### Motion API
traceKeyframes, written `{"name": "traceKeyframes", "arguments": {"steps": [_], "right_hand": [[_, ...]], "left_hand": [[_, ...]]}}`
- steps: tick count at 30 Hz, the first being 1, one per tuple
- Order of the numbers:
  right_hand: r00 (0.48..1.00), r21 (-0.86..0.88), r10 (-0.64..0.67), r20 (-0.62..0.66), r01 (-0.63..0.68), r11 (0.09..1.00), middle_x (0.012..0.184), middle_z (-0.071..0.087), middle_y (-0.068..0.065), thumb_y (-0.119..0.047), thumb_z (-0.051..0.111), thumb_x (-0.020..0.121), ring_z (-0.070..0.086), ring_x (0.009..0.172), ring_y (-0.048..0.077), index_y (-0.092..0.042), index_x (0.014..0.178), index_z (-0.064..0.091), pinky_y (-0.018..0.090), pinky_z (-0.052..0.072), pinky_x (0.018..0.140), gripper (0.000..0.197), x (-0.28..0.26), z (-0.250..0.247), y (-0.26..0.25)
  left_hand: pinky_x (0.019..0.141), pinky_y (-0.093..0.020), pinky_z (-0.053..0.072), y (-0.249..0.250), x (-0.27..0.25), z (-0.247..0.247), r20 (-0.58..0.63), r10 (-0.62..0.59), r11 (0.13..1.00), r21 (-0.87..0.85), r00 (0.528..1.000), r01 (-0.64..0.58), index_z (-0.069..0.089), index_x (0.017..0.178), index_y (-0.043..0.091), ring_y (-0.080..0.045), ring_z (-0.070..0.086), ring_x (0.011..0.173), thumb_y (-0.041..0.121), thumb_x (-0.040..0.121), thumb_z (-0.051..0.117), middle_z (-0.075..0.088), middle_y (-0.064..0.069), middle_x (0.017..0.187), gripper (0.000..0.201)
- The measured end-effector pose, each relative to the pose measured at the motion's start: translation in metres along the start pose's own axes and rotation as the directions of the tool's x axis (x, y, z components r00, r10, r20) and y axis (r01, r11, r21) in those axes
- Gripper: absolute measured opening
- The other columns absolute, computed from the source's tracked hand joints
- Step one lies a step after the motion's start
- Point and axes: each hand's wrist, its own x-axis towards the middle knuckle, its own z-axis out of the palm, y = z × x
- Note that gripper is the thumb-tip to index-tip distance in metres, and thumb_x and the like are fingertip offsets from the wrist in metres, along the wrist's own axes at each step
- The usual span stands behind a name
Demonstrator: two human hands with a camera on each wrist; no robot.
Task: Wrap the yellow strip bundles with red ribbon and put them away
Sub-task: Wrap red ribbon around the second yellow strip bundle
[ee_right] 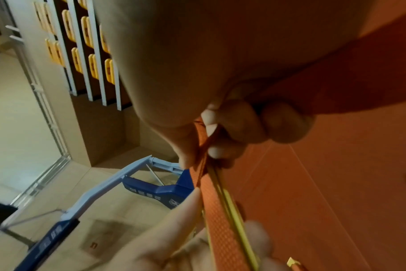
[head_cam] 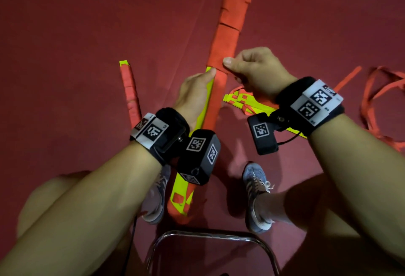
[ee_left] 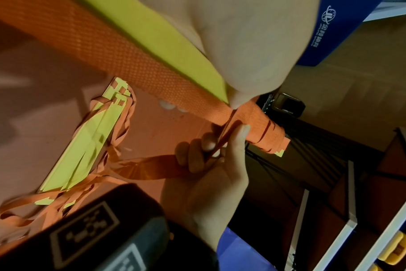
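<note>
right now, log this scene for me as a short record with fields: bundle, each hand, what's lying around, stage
bundle in work: yellow strip bundle, far part wrapped in red, near part with yellow showing
left: left hand grips the bundle beside the wrap edge
right: right hand pinches the red ribbon at the wrap edge
lying left: wrapped bundle
lying right: loose yellow strips, loose ribbon
stage: wrapping partway along

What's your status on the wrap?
Left hand grips yellow bundle. Right hand pinches red ribbon onto it. Far half wrapped. Spare strips aside, nothing blocking.
</note>
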Motion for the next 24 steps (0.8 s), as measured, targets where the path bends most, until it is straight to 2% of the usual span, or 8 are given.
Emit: {"name": "traceKeyframes", "arguments": {"steps": [4, 7, 9, 13, 16, 19, 21, 24], "right_hand": [[0.991, 0.23, 0.064, 0.116, -0.09, 0.969, 0.039, 0.041, -0.006, -0.015, 0.057, 0.101, 0.028, 0.031, 0.007, -0.009, 0.067, 0.043, 0.007, 0.022, 0.037, 0.037, -0.005, -0.009, -0.006], [0.981, 0.29, 0.015, 0.195, -0.072, 0.954, 0.046, 0.045, -0.003, -0.015, 0.06, 0.098, 0.03, 0.036, 0.008, -0.009, 0.069, 0.045, 0.01, 0.024, 0.04, 0.033, -0.008, -0.012, -0.009], [0.974, 0.299, -0.022, 0.224, -0.048, 0.953, 0.05, 0.048, -0.002, -0.017, 0.069, 0.089, 0.034, 0.038, 0.009, -0.01, 0.071, 0.049, 0.015, 0.026, 0.043, 0.028, -0.008, -0.013, -0.009], [0.977, 0.315, -0.01, 0.212, -0.059, 0.947, 0.05, 0.045, -0.003, -0.023, 0.073, 0.079, 0.031, 0.038, 0.009, -0.014, 0.071, 0.05, 0.012, 0.023, 0.041, 0.027, -0.007, -0.015, -0.009], [0.986, 0.328, -0.049, 0.159, -0.006, 0.945, 0.051, 0.043, -0.002, -0.028, 0.078, 0.075, 0.033, 0.039, 0.011, -0.016, 0.074, 0.051, 0.016, 0.025, 0.044, 0.029, -0.004, -0.006, -0.007], [0.977, 0.355, -0.115, 0.178, 0.045, 0.934, 0.08, 0.058, 0.016, -0.037, 0.081, 0.075, 0.048, 0.069, 0.026, -0.009, 0.089, 0.064, 0.035, 0.036, 0.063, 0.035, -0.006, 0.004, -0.007], [0.973, 0.345, -0.095, 0.211, 0.017, 0.938, 0.079, 0.059, 0.023, -0.04, 0.077, 0.079, 0.049, 0.062, 0.029, -0.004, 0.09, 0.065, 0.038, 0.039, 0.059, 0.04, -0.008, 0.007, -0.006], [0.992, 0.298, -0.083, 0.092, 0.052, 0.953, 0.075, 0.059, 0.03, -0.049, 0.078, 0.076, 0.052, 0.057, 0.024, 0.001, 0.084, 0.066, 0.029, 0.041, 0.052, 0.051, -0.002, 0.009, -0.003]], "left_hand": [[0.053, -0.028, 0.044, 0.003, 0.0, 0.002, 0.056, -0.072, 0.993, -0.091, 0.996, 0.077, 0.064, 0.071, 0.012, -0.022, 0.057, 0.045, 0.035, 0.103, 0.044, 0.058, -0.007, 0.051, 0.044], [0.046, -0.025, 0.035, 0.005, 0.002, 0.002, 0.068, -0.042, 0.99, -0.132, 0.997, 0.051, 0.065, 0.053, 0.016, -0.02, 0.049, 0.042, 0.033, 0.103, 0.038, 0.052, -0.003, 0.047, 0.059], [0.041, -0.022, 0.03, 0.007, 0.001, 0.002, 0.113, -0.043, 0.988, -0.141, 0.993, 0.059, 0.062, 0.056, 0.012, -0.019, 0.044, 0.038, 0.034, 0.102, 0.034, 0.049, -0.006, 0.047, 0.058], [0.037, -0.019, 0.024, 0.01, 0.0, -0.002, 0.258, -0.09, 0.987, -0.108, 0.962, 0.121, 0.049, 0.061, 0.01, -0.02, 0.033, 0.038, 0.042, 0.1, 0.023, 0.042, -0.007, 0.046, 0.057], [0.041, -0.018, 0.026, 0.009, 0.0, -0.005, 0.489, -0.149, 0.948, -0.175, 0.86, 0.264, 0.045, 0.06, 0.012, -0.018, 0.03, 0.038, 0.052, 0.095, 0.014, 0.036, -0.003, 0.044, 0.062], [0.044, -0.018, 0.029, 0.012, -0.001, -0.009, 0.652, -0.18, 0.91, -0.173, 0.736, 0.376, 0.047, 0.06, 0.013, -0.016, 0.032, 0.036, 0.059, 0.089, 0.015, 0.035, -0.002, 0.047, 0.063], [0.043, -0.02, 0.034, 0.014, -0.003, -0.008, 0.611, -0.211, 0.921, -0.136, 0.763, 0.364, 0.049, 0.068, 0.011, -0.017, 0.037, 0.037, 0.059, 0.093, 0.017, 0.04, -0.005, 0.053, 0.063], [0.047, -0.027, 0.048, 0.014, 0.0, -0.004, 0.409, -0.188, 0.962, -0.106, 0.893, 0.251, 0.059, 0.082, 0.005, -0.025, 0.055, 0.048, 0.051, 0.101, 0.032, 0.054, -0.017, 0.07, 0.057]]}}
